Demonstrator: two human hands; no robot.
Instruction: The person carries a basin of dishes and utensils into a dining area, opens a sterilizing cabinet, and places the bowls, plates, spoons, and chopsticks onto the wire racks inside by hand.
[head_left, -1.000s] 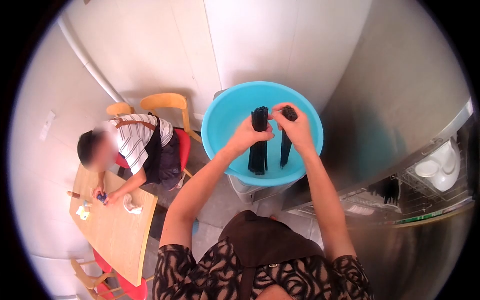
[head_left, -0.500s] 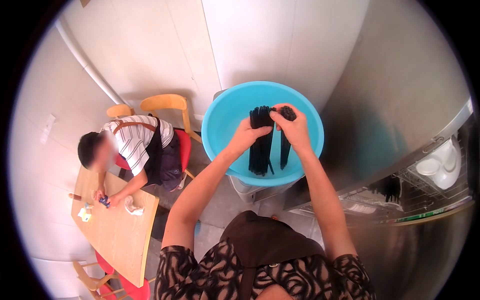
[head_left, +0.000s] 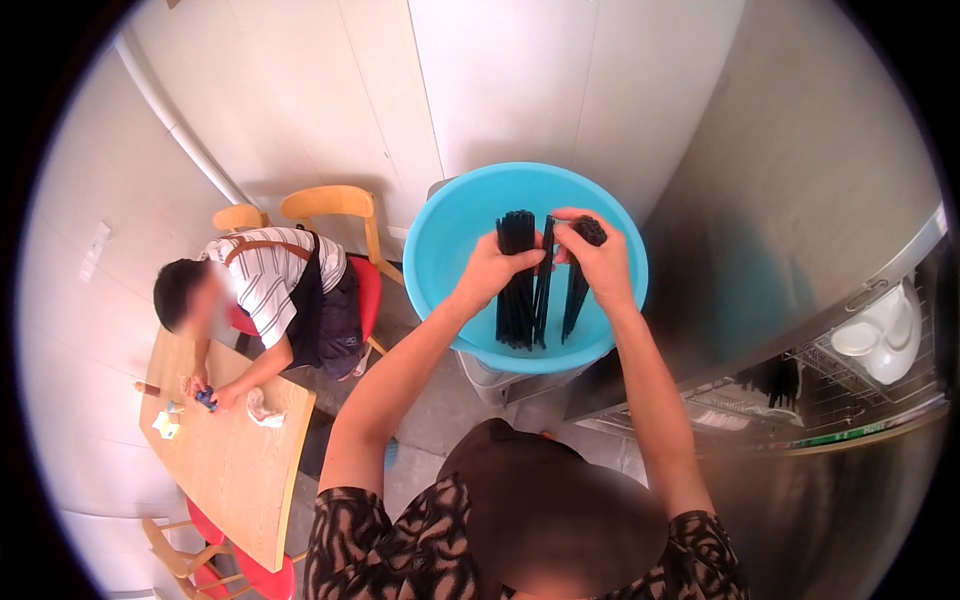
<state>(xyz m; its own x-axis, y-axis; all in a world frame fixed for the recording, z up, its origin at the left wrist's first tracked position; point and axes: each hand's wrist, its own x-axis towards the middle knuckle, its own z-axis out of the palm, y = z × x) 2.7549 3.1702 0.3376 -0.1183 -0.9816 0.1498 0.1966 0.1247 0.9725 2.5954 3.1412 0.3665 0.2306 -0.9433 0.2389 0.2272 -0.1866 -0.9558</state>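
Note:
Above the light-blue basin [head_left: 450, 215], my left hand [head_left: 488, 272] is closed round a thick bundle of black chopsticks [head_left: 515, 312]. A smaller bundle of black chopsticks [head_left: 574, 308] is in my right hand [head_left: 606, 268], held with its ends fanned at the top. Between the two bundles, a few chopsticks [head_left: 542, 305] stand apart, near my left thumb and the fingertips of my right hand. Which hand bears these few I cannot tell. All the chopsticks point down into the basin.
At the left, another person [head_left: 275, 275] leans over a wooden table [head_left: 235, 450], holding a small blue thing [head_left: 206, 399]. A white cloth [head_left: 264, 409] lies there. Wooden chairs [head_left: 330, 200] stand behind. On the right, an opened steel appliance [head_left: 800, 200] shows racks with white dishes [head_left: 885, 345].
A few chopsticks have come apart from the thick bundle and now stand between the two. My right hand has shifted slightly right with the smaller bundle.

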